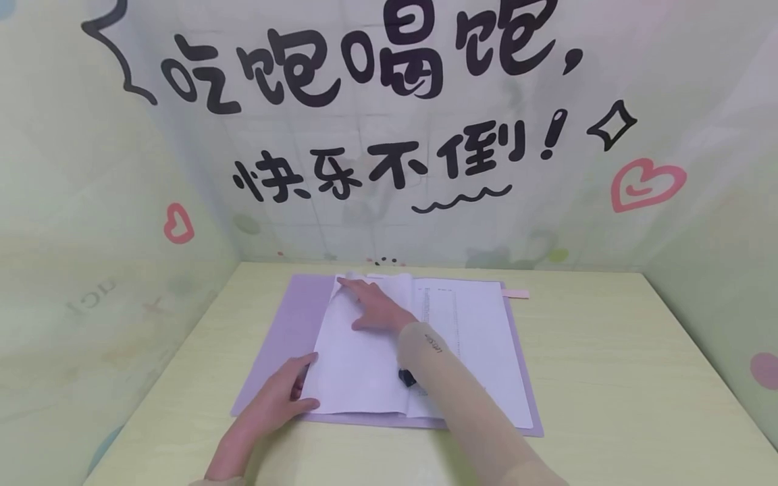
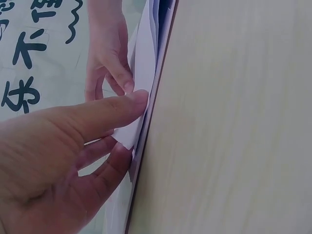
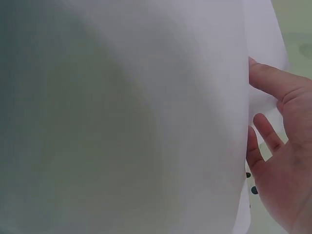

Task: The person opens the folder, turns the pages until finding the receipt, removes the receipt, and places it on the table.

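Note:
A purple folder (image 1: 304, 317) lies spread on the table, with white paper sheets (image 1: 358, 368) in it. My left hand (image 1: 276, 398) is at the lower left edge of the sheets; in the left wrist view its thumb and fingers (image 2: 117, 163) pinch the paper's corner (image 2: 127, 136). Across the page reaches my right hand (image 1: 379, 307), its fingers extended to the upper left corner of the top sheet. The right wrist view shows a large white page (image 3: 195, 122) beside that hand (image 3: 290, 131), partly covering its fingertips. Printed text shows on the right-hand page (image 1: 480, 337).
A pale pink tab (image 1: 516, 293) sticks out at the folder's upper right. A small black object (image 1: 406, 377) shows beside the right forearm. Light wood tabletop (image 1: 608, 378) surrounds the folder, and a wall (image 1: 340, 229) with large black lettering stands behind it.

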Available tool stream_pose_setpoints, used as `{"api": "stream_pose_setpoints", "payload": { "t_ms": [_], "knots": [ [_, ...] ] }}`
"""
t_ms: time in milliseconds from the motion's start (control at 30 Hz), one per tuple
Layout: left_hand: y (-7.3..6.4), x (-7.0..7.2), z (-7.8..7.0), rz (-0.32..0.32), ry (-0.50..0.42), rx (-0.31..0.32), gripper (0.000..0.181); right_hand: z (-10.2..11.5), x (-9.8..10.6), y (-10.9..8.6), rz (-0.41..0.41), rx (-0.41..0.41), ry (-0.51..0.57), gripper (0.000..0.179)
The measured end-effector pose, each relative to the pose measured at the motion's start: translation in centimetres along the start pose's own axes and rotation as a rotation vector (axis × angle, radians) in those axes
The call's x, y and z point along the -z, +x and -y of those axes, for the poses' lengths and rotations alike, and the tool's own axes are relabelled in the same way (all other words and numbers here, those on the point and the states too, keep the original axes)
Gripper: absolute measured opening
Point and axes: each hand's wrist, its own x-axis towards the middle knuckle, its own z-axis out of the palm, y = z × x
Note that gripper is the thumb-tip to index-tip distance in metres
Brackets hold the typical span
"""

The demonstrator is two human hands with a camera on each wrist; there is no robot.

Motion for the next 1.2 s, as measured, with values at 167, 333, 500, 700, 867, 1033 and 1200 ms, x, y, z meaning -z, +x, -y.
{"api": "stream_pose_setpoints", "payload": {
  "t_ms": [167, 333, 500, 700, 867, 1033, 1200],
  "knots": [
    [0.1, -0.1, -0.1, -0.020, 0.019, 0.011, 0.071, 0.6, 0.2, -0.2, -0.015, -0.059, -0.102, 0.097],
    [-0.1, -0.1, -0.2, -0.065, 0.099, -0.015, 0.069, 0.7, 0.3, -0.3, -0.011, -0.097, -0.248, 0.074],
    [0.0, -0.1, -0.5, -0.049, 0.154, -0.043, 0.058, 0.6, 0.3, -0.3, 0.008, -0.150, -0.292, 0.065],
    [0.1, -0.1, -1.3, -0.011, 0.156, -0.022, 0.053, 0.4, 0.4, -0.5, 0.059, -0.191, -0.291, 0.061],
    [0.2, -0.2, -1.4, -0.026, 0.121, 0.000, 0.052, 0.7, 0.7, -0.7, 0.087, -0.184, -0.290, 0.060],
    [0.2, -0.4, -1.4, -0.052, 0.113, 0.010, 0.053, 0.8, 0.8, -0.8, 0.098, -0.178, -0.292, 0.059],
    [0.2, -0.6, -1.6, -0.045, 0.108, 0.046, 0.053, 0.7, 0.8, -0.9, 0.112, -0.185, -0.293, 0.060]
  ]
}}
